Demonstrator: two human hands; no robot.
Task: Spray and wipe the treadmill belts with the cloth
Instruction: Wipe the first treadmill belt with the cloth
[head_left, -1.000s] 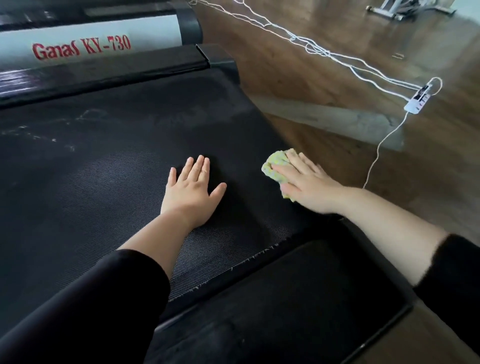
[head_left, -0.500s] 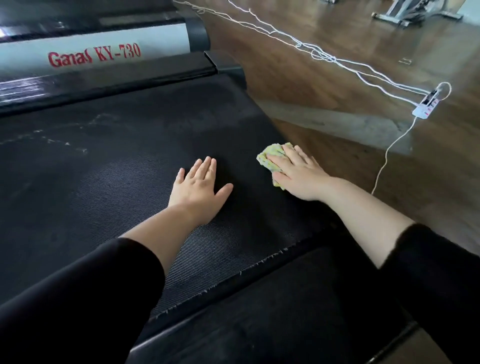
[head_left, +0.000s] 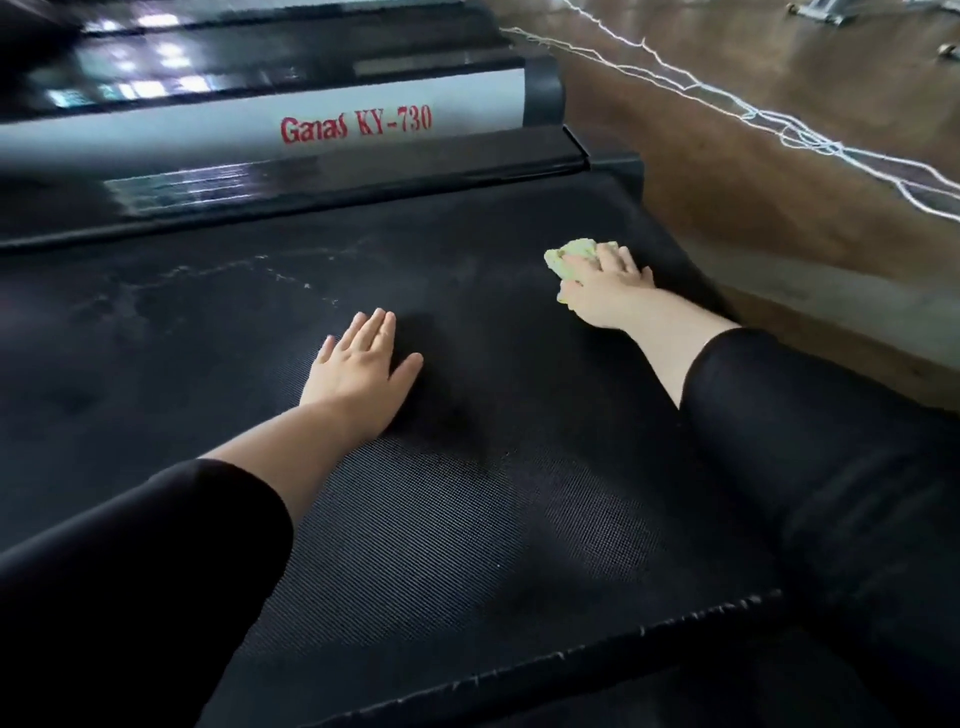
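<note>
Wooden floor (head_left: 779, 130) is seen at 2 o'clock, beside the wide black treadmill belt (head_left: 467, 519), which is judged firm, ribbed and grippy. At the middle, the left hand (head_left: 358, 369) is laid flat on it, fingers straight and together, thumb spread. At 1 o'clock the right hand (head_left: 605, 293) is pressed over the cloth (head_left: 574, 257), fingers close together. Soft, light and bunched, the cloth is best held under the palm.

Crumpled yellow-green cloth (head_left: 574, 258) lies on black textured treadmill belt (head_left: 467, 519).
</note>
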